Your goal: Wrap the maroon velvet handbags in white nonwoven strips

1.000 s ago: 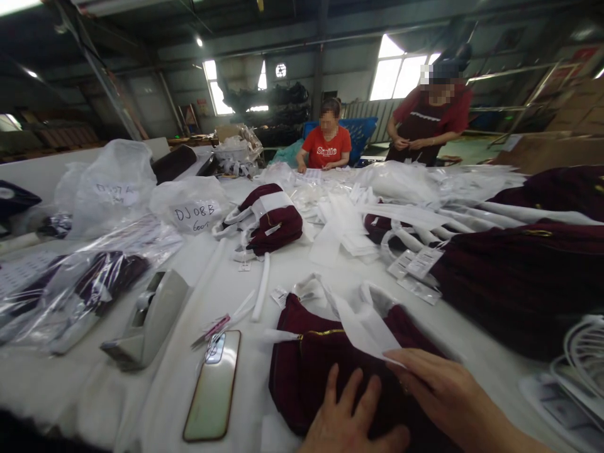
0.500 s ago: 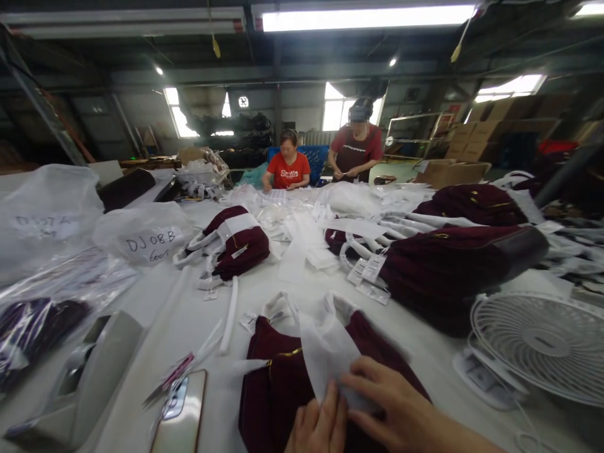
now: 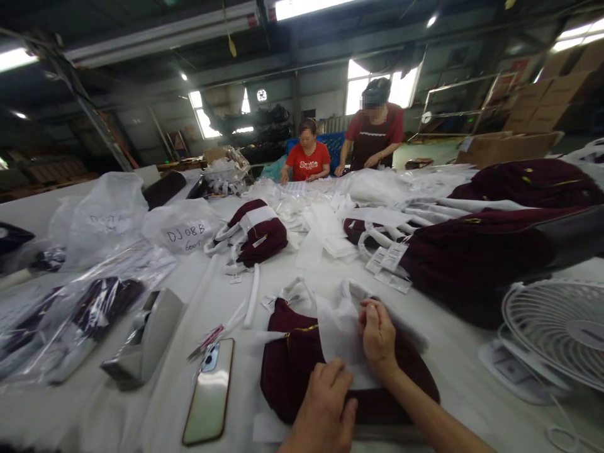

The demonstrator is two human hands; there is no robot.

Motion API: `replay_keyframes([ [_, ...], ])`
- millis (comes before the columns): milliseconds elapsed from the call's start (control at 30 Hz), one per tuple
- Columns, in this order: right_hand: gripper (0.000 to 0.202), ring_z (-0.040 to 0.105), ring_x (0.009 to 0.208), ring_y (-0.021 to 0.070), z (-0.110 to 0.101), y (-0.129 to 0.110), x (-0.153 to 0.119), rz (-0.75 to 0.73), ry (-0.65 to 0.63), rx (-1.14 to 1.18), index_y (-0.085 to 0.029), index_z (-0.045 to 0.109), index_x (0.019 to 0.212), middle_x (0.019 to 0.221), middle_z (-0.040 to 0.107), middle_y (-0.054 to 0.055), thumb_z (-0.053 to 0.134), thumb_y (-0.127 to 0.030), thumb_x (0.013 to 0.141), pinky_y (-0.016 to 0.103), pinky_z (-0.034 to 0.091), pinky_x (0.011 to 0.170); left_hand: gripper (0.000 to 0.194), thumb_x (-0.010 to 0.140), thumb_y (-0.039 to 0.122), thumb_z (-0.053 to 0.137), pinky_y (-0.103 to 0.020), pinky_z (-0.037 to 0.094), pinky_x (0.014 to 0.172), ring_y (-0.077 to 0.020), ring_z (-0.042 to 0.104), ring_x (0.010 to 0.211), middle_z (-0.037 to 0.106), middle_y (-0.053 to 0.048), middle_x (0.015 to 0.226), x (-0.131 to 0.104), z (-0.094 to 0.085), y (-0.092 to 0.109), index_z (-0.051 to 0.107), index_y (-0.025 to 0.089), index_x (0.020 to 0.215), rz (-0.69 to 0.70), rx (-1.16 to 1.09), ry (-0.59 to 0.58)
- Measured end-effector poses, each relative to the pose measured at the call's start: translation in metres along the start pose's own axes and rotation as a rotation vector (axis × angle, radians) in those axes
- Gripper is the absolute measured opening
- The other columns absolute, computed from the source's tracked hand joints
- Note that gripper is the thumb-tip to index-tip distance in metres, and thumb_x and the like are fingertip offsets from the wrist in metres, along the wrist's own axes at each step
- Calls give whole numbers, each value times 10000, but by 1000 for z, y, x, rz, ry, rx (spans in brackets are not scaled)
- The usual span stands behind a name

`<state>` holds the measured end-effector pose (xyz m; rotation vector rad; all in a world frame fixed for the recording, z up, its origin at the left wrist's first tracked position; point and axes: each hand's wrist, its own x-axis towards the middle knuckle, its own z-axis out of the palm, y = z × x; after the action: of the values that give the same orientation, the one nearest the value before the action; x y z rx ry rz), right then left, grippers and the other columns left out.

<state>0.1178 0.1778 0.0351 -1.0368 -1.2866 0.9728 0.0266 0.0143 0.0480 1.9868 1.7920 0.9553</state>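
Note:
A maroon bag (image 3: 297,352) with a gold zipper lies on the white table in front of me. Over its middle a white wrapping sheet (image 3: 337,333) is draped, and white-wrapped straps stick out at the top. My left hand (image 3: 328,402) rests with fingers extended on the bag and the sheet's lower edge. My right hand (image 3: 377,333) is closed, fingers curled, at the sheet's right edge; what its fingertips hold is hidden. Left of the bag lie a phone (image 3: 210,396) and small pink-handled scissors (image 3: 210,340).
A grey tape dispenser (image 3: 158,343) and plastic-wrapped goods (image 3: 101,308) are at left. A white fan (image 3: 561,327) stands at right. More maroon bags (image 3: 472,258) and a smaller one (image 3: 262,242) lie farther back. Two people (image 3: 309,157) work across the table.
My right hand has moved up from the sheet's lower part to its right edge and curled closed. My left hand still rests low on the bag. The view has shifted and tilted.

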Motion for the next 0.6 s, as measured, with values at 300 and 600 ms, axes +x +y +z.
replay_keyframes([
  [300, 431, 424, 503, 106, -16, -17, 17, 83, 235, 162, -206, 482, 783, 634, 469, -40, 408, -615, 898, 241, 352, 459, 416, 702, 90, 736, -304, 507, 818, -179, 583, 891, 597, -38, 1010, 47, -3, 14, 617, 197, 1086, -66, -334, 137],
  [600, 483, 447, 500, 137, -22, -5, 13, -260, -77, -76, -225, 409, 503, 509, 441, -4, 377, -439, 935, 296, 386, 537, 336, 899, 496, 577, -315, 562, 760, -160, 659, 736, 612, -16, 785, 69, 18, -18, 555, 166, 954, -494, -1005, 894],
])
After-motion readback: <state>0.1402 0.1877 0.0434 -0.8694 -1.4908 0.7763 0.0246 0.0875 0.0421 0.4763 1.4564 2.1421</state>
